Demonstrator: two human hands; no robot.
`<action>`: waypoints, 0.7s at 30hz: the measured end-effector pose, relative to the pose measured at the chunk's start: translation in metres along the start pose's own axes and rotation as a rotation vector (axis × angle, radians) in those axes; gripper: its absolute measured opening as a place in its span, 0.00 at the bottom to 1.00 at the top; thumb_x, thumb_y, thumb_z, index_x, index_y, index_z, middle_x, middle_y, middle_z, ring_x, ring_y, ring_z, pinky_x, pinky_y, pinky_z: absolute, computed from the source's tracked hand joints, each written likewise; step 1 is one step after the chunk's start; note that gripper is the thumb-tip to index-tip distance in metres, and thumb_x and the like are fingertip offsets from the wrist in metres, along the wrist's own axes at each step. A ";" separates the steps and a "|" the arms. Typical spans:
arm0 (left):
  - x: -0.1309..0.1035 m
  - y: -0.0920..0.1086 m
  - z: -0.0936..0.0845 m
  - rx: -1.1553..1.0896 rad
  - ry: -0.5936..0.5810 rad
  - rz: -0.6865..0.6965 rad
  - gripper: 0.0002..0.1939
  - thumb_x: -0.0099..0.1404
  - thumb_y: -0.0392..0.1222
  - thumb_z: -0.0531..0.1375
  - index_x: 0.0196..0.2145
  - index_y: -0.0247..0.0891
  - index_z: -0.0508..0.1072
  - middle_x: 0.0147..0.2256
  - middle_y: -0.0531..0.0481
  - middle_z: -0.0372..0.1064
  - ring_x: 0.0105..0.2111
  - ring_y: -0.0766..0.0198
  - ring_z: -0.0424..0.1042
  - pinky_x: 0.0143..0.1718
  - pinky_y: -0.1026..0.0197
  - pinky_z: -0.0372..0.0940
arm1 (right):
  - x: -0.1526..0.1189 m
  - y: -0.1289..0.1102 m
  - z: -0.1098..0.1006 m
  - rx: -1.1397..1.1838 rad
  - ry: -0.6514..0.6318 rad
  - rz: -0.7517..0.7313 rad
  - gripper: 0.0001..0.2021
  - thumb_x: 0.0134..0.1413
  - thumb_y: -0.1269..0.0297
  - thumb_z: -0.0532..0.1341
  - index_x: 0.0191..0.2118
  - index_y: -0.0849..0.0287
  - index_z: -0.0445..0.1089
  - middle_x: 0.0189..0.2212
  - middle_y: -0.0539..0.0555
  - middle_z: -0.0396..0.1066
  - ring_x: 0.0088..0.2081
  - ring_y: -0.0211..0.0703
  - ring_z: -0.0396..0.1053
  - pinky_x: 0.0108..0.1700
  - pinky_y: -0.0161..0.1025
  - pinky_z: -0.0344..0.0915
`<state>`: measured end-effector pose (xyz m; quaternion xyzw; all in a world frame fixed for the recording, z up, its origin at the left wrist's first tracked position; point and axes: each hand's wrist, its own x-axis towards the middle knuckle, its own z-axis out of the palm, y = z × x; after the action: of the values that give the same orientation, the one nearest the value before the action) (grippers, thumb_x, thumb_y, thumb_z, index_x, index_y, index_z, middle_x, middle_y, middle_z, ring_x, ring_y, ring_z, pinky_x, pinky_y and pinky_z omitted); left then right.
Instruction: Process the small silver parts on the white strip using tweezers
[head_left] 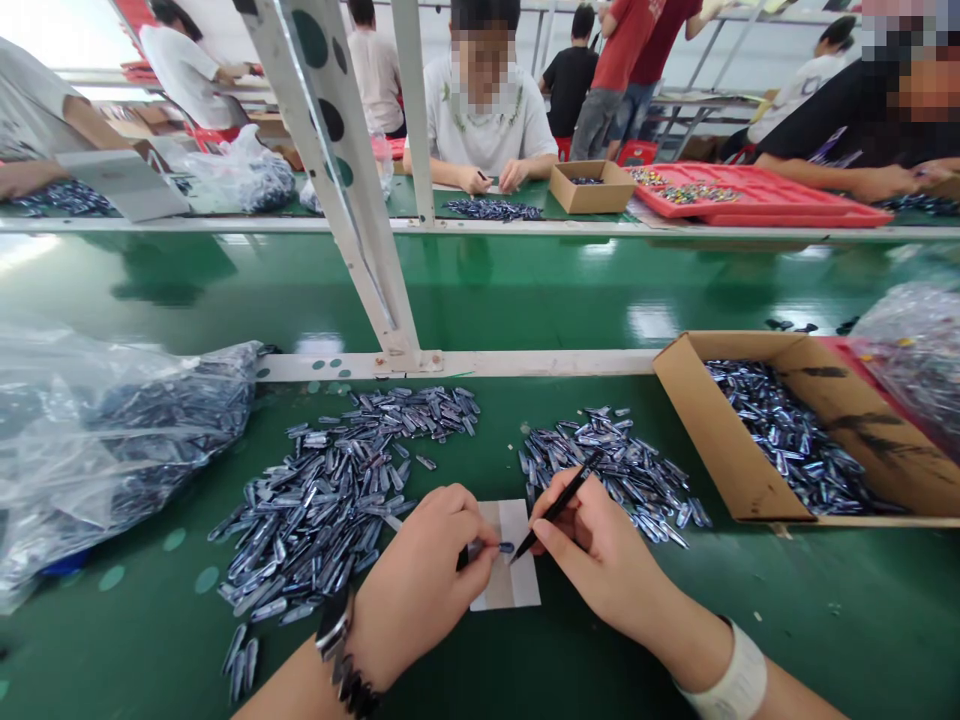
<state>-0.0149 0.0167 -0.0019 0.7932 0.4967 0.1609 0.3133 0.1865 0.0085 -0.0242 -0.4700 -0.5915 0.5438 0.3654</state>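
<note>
Between thumb and fingers, my left hand (433, 567) pinches a small dark, shiny clip-like piece (506, 547) over a pale card (517, 590). My right hand (592, 545) grips a black pen-shaped tool, perhaps tweezers (559, 503), its tip pointing down close to that piece. Whether the tip touches it I cannot tell. A large pile of similar blue-grey pieces (315, 510) lies left of the card. Another pile (611, 465) lies behind my right hand.
At right stands a cardboard box (739, 470) holding more pieces. A clear plastic bag (112, 440) full of them lies left. A white metal post (352, 200) rises beyond the piles. Across the green belt (510, 290), a person (487, 120) works near a red tray (757, 195).
</note>
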 end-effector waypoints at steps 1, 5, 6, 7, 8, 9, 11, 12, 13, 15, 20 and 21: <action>0.000 0.000 0.000 -0.005 0.002 -0.003 0.09 0.61 0.28 0.58 0.27 0.40 0.74 0.31 0.52 0.66 0.35 0.60 0.68 0.40 0.57 0.65 | 0.000 -0.001 0.000 -0.004 0.002 0.000 0.03 0.64 0.68 0.56 0.39 0.54 0.59 0.34 0.51 0.65 0.34 0.43 0.72 0.38 0.43 0.72; 0.000 0.001 -0.001 -0.002 0.003 -0.024 0.09 0.61 0.29 0.59 0.28 0.41 0.75 0.31 0.52 0.65 0.35 0.60 0.68 0.39 0.57 0.65 | 0.002 -0.002 0.001 -0.027 0.006 -0.002 0.03 0.63 0.68 0.56 0.39 0.54 0.60 0.34 0.51 0.65 0.34 0.43 0.72 0.38 0.44 0.72; 0.000 0.001 -0.001 0.002 -0.002 -0.027 0.09 0.61 0.30 0.58 0.28 0.41 0.74 0.31 0.52 0.65 0.35 0.60 0.68 0.38 0.57 0.65 | 0.002 -0.002 0.001 -0.028 0.007 -0.003 0.03 0.63 0.68 0.56 0.39 0.54 0.60 0.34 0.51 0.65 0.34 0.43 0.72 0.38 0.44 0.72; -0.001 0.001 -0.001 0.005 -0.004 -0.026 0.09 0.61 0.30 0.58 0.28 0.41 0.74 0.30 0.52 0.65 0.35 0.60 0.67 0.38 0.57 0.65 | 0.002 -0.001 0.001 -0.026 0.008 -0.003 0.03 0.63 0.68 0.56 0.39 0.54 0.60 0.34 0.51 0.65 0.34 0.43 0.72 0.38 0.44 0.72; -0.001 0.001 0.000 0.007 -0.005 -0.023 0.09 0.61 0.30 0.58 0.28 0.41 0.74 0.30 0.52 0.65 0.35 0.60 0.67 0.38 0.57 0.65 | 0.002 -0.001 0.001 -0.023 0.009 -0.002 0.03 0.63 0.68 0.56 0.39 0.54 0.60 0.34 0.51 0.65 0.34 0.43 0.71 0.38 0.44 0.72; -0.001 0.001 0.000 0.009 -0.005 -0.020 0.09 0.61 0.30 0.58 0.28 0.41 0.74 0.30 0.52 0.65 0.35 0.60 0.67 0.38 0.57 0.65 | 0.002 -0.001 0.001 -0.020 0.011 0.001 0.03 0.63 0.68 0.56 0.39 0.54 0.60 0.34 0.51 0.65 0.34 0.43 0.71 0.39 0.44 0.72; -0.002 0.001 0.000 0.009 -0.006 -0.019 0.09 0.61 0.30 0.58 0.27 0.40 0.74 0.30 0.52 0.65 0.34 0.60 0.67 0.37 0.57 0.65 | 0.002 0.000 0.001 -0.005 0.014 0.009 0.03 0.63 0.68 0.57 0.39 0.54 0.59 0.34 0.51 0.65 0.34 0.43 0.72 0.39 0.44 0.72; -0.002 0.001 0.000 0.009 -0.007 -0.020 0.09 0.61 0.29 0.58 0.27 0.40 0.73 0.31 0.52 0.65 0.34 0.60 0.67 0.37 0.57 0.65 | 0.002 0.000 0.001 0.012 0.016 0.014 0.04 0.63 0.68 0.57 0.38 0.54 0.59 0.33 0.51 0.65 0.34 0.43 0.72 0.38 0.44 0.73; -0.001 0.001 0.000 0.007 -0.010 -0.022 0.09 0.61 0.29 0.58 0.27 0.40 0.73 0.31 0.52 0.65 0.35 0.60 0.67 0.38 0.57 0.64 | 0.002 0.000 0.001 0.034 0.021 0.018 0.04 0.63 0.67 0.57 0.38 0.54 0.59 0.33 0.50 0.65 0.34 0.43 0.72 0.38 0.44 0.73; -0.001 0.001 0.000 0.005 -0.015 -0.022 0.09 0.61 0.29 0.58 0.27 0.40 0.73 0.31 0.52 0.65 0.35 0.60 0.67 0.38 0.57 0.64 | 0.002 0.001 0.001 0.086 0.038 0.024 0.05 0.63 0.66 0.58 0.39 0.54 0.58 0.32 0.49 0.65 0.33 0.42 0.73 0.38 0.43 0.74; 0.000 0.001 0.000 0.000 -0.012 -0.018 0.10 0.61 0.28 0.58 0.28 0.40 0.74 0.31 0.52 0.65 0.36 0.59 0.67 0.39 0.57 0.64 | 0.003 0.001 0.002 0.150 0.089 0.018 0.08 0.62 0.62 0.60 0.39 0.53 0.57 0.32 0.48 0.66 0.31 0.41 0.72 0.37 0.42 0.74; 0.000 0.001 0.000 0.001 -0.013 -0.019 0.10 0.61 0.29 0.58 0.28 0.40 0.74 0.31 0.51 0.65 0.36 0.59 0.67 0.39 0.57 0.64 | 0.004 0.001 0.003 0.156 0.098 0.013 0.08 0.62 0.61 0.60 0.39 0.53 0.57 0.32 0.48 0.66 0.31 0.41 0.72 0.37 0.42 0.74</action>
<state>-0.0145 0.0166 -0.0013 0.7898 0.5021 0.1524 0.3176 0.1832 0.0111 -0.0257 -0.4699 -0.5259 0.5668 0.4259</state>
